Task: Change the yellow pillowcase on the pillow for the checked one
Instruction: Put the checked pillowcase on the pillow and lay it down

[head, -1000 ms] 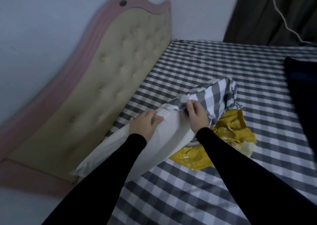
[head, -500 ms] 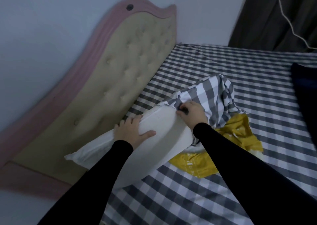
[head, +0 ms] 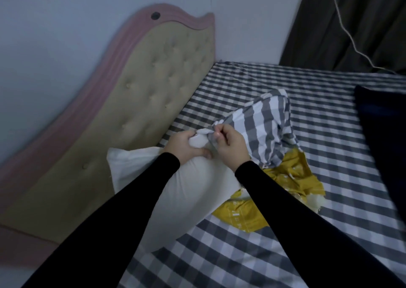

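Both hands (head: 186,148) (head: 231,146) grip pillow (head: 197,191), checked pillowcase (head: 261,125).

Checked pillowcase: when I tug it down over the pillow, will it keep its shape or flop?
The checked pillowcase probably flops: it hangs in folds from the right hand. It likely bunches at the pillow corner that the left hand grips.

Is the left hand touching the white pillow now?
Touching. The head view shows the left hand gripping a bunched corner of the white pillow, with fingers curled round it, beside the right hand that pinches the checked pillowcase.
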### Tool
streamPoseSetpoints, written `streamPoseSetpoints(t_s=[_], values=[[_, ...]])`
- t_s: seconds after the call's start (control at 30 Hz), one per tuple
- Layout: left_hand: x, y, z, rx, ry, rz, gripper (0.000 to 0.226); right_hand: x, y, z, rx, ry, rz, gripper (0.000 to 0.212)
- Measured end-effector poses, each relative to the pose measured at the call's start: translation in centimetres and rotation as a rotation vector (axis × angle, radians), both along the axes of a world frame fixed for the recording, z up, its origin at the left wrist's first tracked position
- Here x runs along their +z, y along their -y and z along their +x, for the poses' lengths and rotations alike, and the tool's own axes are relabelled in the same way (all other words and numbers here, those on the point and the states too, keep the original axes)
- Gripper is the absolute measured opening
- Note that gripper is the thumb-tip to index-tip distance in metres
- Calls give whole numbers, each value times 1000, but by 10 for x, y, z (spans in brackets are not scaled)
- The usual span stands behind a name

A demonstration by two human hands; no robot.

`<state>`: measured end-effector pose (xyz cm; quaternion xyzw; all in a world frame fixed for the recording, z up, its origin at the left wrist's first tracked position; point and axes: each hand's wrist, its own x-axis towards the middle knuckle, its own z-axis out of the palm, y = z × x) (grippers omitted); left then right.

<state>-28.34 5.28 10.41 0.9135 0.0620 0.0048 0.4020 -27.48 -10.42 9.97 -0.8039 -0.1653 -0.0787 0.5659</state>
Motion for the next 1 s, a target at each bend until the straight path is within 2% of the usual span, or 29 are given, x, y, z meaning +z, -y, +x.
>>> streamPoseSetpoints(t_s=[0.1,0.23,0.33,0.4,0.47,0.53,0.6,0.7,0.73,0.83,0.9,1.0], values=[[1,6,1,-14,7,-24,40,10,2,3,24,-18,48,16],[-20,13,-10,4,-7,-90,34,2,-10,-5,41,-135,152,22],[-35,6,-13,-15,-72,-49,47,-14,-4,5,75,-209,-33,14],[-45,0,-14,-91,-168,173,62,-33,8,10,-19,-228,-131,10],[-56,-5,-14,-132,-234,578,91,-55,23,5,-150,-175,-80,4],[-63,-13,-14,-61,-241,734,105,-81,36,-8,-278,-22,-143,13],[-69,-25,-13,-35,-269,700,110,-109,50,-17,-412,11,-302,25],[-73,-30,-10,-35,-284,621,106,-130,69,-20,-420,-189,-409,32],[-73,-27,-10,-27,-288,586,102,-135,73,-17,-396,-234,-429,33],[-76,-17,-8,-11,-334,427,88,-144,82,-8,-396,-201,-499,23],[-80,-13,-6,20,-328,236,75,-148,83,-7,-397,-184,-467,15],[-82,-5,1,116,-250,-15,46,-144,76,-11,-382,-245,-264,18]])
